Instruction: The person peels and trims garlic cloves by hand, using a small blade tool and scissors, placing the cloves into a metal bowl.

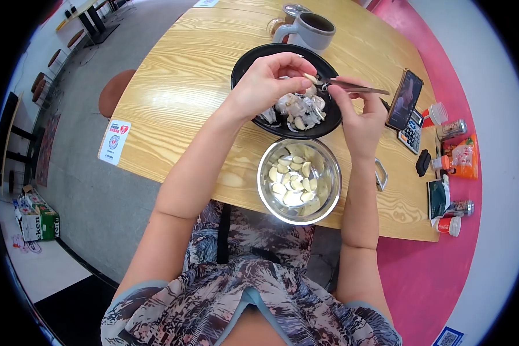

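My left hand [271, 81] pinches a pale garlic clove [311, 78] between thumb and fingertips, above a black plate [240, 63]. In my right hand [360, 118] is a slim metal utensil [360, 88], one end at the clove and the other sticking out to the right. Its working end is too small to make out. Garlic cloves and papery skins [300, 109] lie heaped on the plate below both hands. Nearer to me, a shiny steel bowl [333, 193] contains several peeled garlic cloves [294, 180].
A grey mug [316, 36] and a glass jar [294, 10] stand behind the plate. On the right are a propped phone [405, 99], a calculator [410, 135], an orange packet [464, 157] and several small containers. A metal ring-shaped object [380, 175] lies beside my right forearm.
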Tool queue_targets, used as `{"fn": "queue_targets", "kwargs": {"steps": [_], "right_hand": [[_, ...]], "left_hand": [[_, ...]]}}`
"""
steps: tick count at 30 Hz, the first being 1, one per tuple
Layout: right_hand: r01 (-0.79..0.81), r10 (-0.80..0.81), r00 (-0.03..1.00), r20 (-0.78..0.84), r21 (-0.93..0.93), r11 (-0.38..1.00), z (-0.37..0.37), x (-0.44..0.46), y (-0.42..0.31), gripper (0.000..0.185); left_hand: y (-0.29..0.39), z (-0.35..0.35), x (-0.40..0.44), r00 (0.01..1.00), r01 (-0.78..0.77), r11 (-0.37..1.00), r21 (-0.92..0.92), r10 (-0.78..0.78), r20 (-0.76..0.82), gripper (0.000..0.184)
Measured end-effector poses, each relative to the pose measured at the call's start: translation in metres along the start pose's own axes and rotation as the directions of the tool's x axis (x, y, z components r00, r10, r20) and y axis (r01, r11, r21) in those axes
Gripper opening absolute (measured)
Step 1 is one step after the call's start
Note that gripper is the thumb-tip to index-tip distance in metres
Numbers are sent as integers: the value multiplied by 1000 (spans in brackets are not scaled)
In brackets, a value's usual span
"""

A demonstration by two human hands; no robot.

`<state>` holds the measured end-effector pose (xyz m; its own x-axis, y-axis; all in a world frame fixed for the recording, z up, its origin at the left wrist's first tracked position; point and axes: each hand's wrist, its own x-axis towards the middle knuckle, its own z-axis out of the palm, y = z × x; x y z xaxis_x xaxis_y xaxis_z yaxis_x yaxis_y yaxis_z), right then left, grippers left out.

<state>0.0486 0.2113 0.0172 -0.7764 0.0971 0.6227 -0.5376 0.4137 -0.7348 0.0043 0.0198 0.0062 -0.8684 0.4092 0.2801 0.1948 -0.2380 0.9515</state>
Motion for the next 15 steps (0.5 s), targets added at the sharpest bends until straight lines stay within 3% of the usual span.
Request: {"fn": "queue_targets", "kwargs": {"steps": [5, 9, 15], "right_hand": [[1, 11, 999, -52, 235, 972, 2, -1, 2, 17], [69, -63, 997, -37, 184, 981, 2, -2, 3, 15], [24, -22, 1000, -9, 191, 981, 2, -3, 2, 13]], "left_hand": [[1, 4, 0, 1000, 17, 998, -59, -17, 11, 18], [4, 9, -1, 998, 63, 990, -129, -62, 18, 19], [4, 10, -1, 996, 88, 983, -164, -87, 16, 18]]}}
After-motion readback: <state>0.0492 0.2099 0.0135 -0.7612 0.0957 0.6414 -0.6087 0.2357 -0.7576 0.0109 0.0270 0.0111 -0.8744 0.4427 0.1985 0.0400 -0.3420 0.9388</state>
